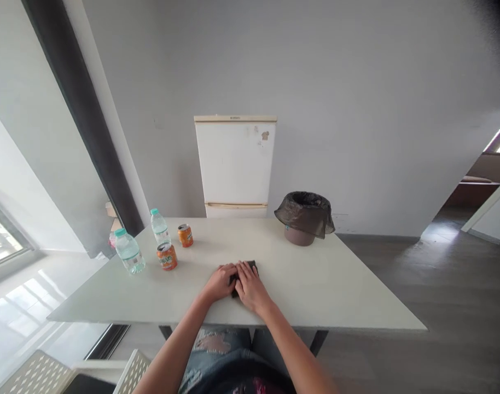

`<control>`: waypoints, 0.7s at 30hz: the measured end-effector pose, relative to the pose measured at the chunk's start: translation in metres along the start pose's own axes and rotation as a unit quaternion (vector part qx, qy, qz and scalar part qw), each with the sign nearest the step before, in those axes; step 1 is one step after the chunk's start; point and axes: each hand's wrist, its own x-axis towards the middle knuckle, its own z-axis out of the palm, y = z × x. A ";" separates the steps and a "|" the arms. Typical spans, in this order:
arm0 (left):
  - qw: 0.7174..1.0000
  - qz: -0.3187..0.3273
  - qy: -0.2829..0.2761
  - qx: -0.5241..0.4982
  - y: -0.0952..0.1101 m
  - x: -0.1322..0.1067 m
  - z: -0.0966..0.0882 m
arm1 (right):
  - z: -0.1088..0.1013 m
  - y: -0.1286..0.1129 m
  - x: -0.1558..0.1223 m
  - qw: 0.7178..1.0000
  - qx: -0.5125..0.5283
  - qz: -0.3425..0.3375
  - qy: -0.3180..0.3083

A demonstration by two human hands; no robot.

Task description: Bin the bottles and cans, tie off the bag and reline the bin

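On the white table in front of me lies a small dark, folded, cloth-like piece (254, 266), mostly covered by my hands. My left hand (222, 281) has its fingers curled at the piece's left side and grips it. Across the top of it rests my right hand (250, 288), fingers stretched out and pressing down. The fingers of both hands meet over the piece, so its full shape is hidden.
Two clear bottles with teal caps (130, 253) (160, 227) and two orange cans (167, 258) (185, 236) stand on the left of the table (315, 295). A bin with a dark bag over its rim (301, 232) stands back right. Behind is a white fridge (236, 164).
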 end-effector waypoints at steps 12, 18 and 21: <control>0.994 -0.070 0.089 -0.002 -0.002 -0.001 -0.001 | 0.016 0.003 -0.003 0.999 -0.035 0.005 -0.016; 0.994 -0.059 0.091 0.007 -0.003 0.000 0.002 | 0.016 0.001 -0.001 0.999 -0.046 0.008 -0.017; 0.994 -0.055 0.091 0.012 -0.002 0.001 0.000 | 0.010 0.001 -0.002 0.999 -0.040 0.000 -0.023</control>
